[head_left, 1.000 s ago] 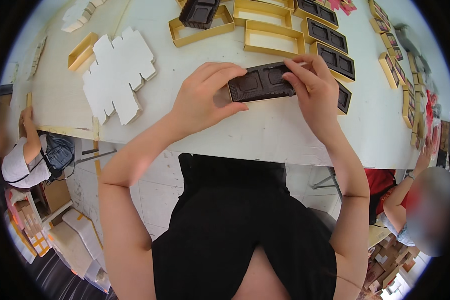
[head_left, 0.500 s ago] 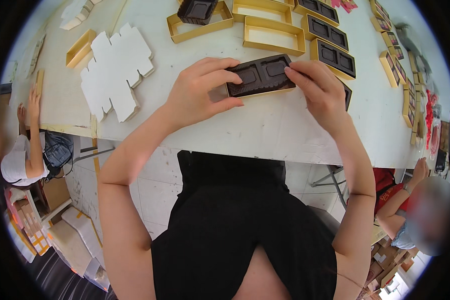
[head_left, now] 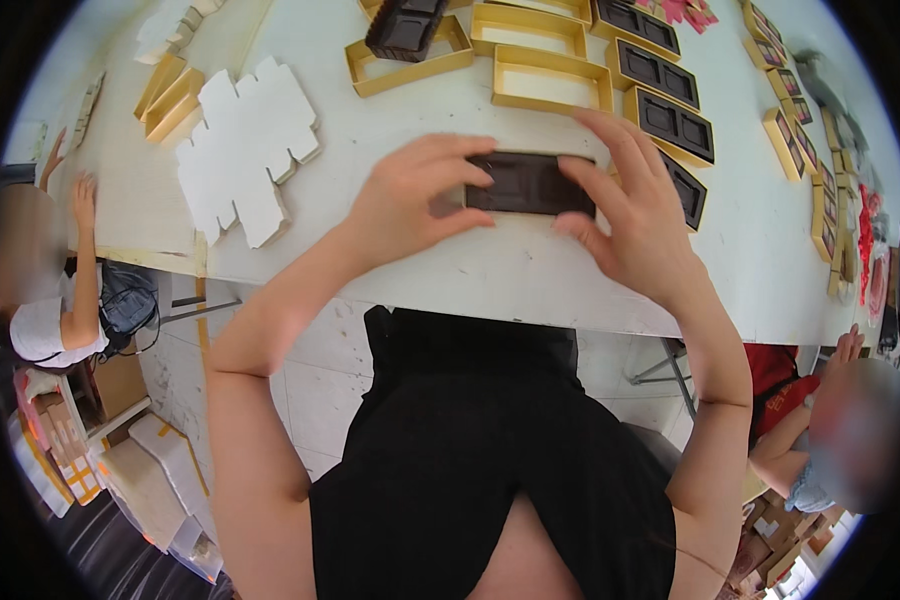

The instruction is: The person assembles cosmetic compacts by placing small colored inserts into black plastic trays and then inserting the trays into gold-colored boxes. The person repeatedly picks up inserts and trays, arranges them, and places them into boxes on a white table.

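A dark brown plastic tray insert [head_left: 526, 183] with two recesses is in front of me above the white table, blurred by motion. In the earlier frame a gold rim shows under it, so it sits in a shallow gold box; that box is mostly hidden now. My left hand [head_left: 410, 190] holds the left end, thumb along the near edge and fingers over the far side. Around the right end is my right hand [head_left: 635, 205], its thumb near the front edge and fingers bent over the top.
Empty gold boxes [head_left: 552, 104] and a loose brown insert [head_left: 402, 32] lie beyond my hands. Gold boxes with inserts [head_left: 675, 124] line the right. To the left are white die-cut card blanks [head_left: 245, 150] and two gold boxes [head_left: 175, 105]. Other people sit at both sides.
The insert and its box have turned from a slant to level. My right hand has gone from pinching a corner to gripping the right end. A second gold box has appeared at the left.
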The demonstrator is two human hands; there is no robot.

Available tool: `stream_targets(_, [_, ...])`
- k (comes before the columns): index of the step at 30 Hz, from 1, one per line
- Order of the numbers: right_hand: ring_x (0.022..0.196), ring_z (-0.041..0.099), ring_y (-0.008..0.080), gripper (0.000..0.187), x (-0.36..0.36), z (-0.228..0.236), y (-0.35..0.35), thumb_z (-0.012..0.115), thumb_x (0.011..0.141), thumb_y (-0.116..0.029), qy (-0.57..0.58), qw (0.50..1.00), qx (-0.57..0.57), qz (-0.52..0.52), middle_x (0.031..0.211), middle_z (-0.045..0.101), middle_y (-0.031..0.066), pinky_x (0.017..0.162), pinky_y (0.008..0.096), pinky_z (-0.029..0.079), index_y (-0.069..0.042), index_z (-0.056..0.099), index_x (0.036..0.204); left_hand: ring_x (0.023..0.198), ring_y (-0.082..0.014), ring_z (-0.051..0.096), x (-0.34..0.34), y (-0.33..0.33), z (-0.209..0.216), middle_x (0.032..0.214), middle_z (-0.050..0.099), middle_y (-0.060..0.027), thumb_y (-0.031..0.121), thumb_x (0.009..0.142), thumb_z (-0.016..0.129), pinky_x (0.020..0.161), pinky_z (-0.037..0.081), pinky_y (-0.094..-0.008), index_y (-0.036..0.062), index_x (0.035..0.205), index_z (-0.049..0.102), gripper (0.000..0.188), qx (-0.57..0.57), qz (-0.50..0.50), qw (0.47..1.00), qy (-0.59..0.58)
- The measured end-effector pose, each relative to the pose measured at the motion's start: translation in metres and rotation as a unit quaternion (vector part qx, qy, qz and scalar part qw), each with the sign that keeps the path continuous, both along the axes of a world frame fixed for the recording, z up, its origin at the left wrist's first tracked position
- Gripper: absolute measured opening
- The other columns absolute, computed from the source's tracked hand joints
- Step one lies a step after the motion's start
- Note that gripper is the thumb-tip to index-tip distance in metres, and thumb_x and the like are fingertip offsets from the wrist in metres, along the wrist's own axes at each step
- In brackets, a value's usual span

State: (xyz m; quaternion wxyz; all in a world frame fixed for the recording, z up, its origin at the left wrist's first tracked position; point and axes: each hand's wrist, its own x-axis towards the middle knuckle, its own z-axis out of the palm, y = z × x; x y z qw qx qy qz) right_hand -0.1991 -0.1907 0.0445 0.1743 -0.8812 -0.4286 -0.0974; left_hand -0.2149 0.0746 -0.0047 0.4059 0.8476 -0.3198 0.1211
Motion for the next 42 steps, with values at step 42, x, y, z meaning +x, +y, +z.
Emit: stream_targets(42, [0.124,0.049,0.032,0.058,0.084,-0.012,0.022,0.072,0.085,-0.019,-0.043,0.996,-0.07,-0.028,0.126,0.056,0.011,0.101,0.0433,0.043,-0.007,0.049,0.137,0.08,-0.0212,0.063,0.08,-0.019,0.034,0.108,0.063,-0.008,0.026,0.072,0.086,0.07,0.053,-0.0336,0.0027,0.117,0.061,0.057,0.113,0.063,0.992,-0.005])
